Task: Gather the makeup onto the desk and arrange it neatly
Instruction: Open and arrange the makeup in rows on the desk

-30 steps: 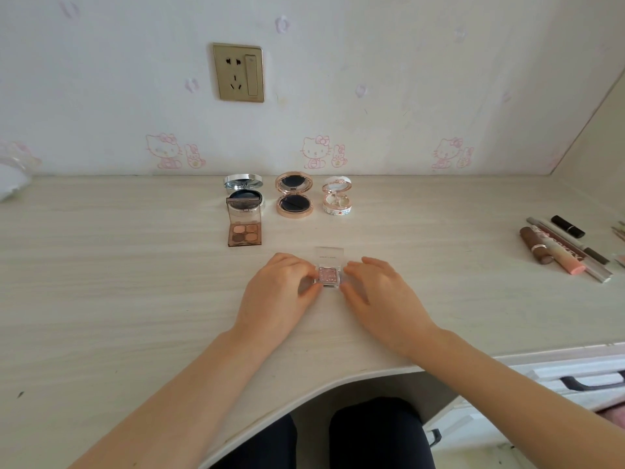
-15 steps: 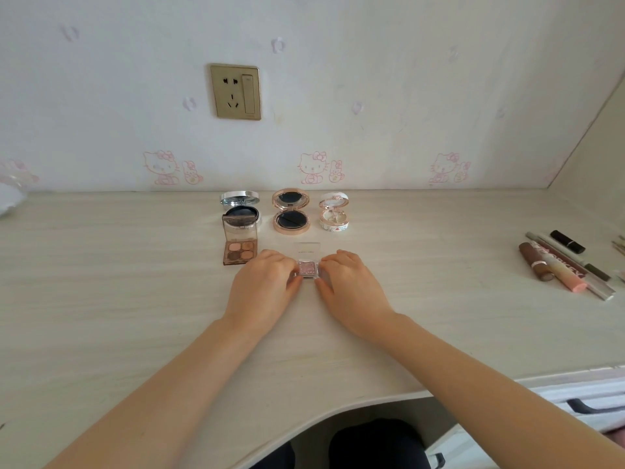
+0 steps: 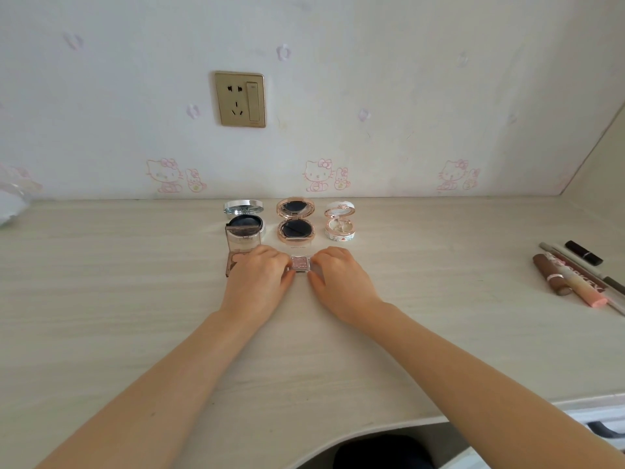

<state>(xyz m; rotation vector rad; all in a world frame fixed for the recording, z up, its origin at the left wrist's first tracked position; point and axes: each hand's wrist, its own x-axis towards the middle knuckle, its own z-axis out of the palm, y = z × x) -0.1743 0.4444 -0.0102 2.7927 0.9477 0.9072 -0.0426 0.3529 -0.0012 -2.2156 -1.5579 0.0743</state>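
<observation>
A small square pink glitter eyeshadow (image 3: pixel 300 264) with a clear lid raised sits on the pale wooden desk (image 3: pixel 101 299). My left hand (image 3: pixel 258 277) pinches its left side and my right hand (image 3: pixel 338 277) pinches its right side. Behind it stand three open compacts in a row: a silver one (image 3: pixel 244 220), a rose-gold one (image 3: pixel 295 222) and a white floral one (image 3: pixel 340 221). A brown eyeshadow palette (image 3: pixel 240 247) stands open in front of the silver compact, its pans hidden behind my left hand.
Lipsticks, a pink tube and pencils (image 3: pixel 575 274) lie in a loose group at the desk's right edge. A wall socket (image 3: pixel 240 99) is above the compacts. A clear bag (image 3: pixel 13 204) sits at the far left. A drawer handle (image 3: pixel 605 429) shows below right.
Both hands have slid the small pink eyeshadow away from me, up to the spot just in front of the rose-gold compact and beside the brown palette.
</observation>
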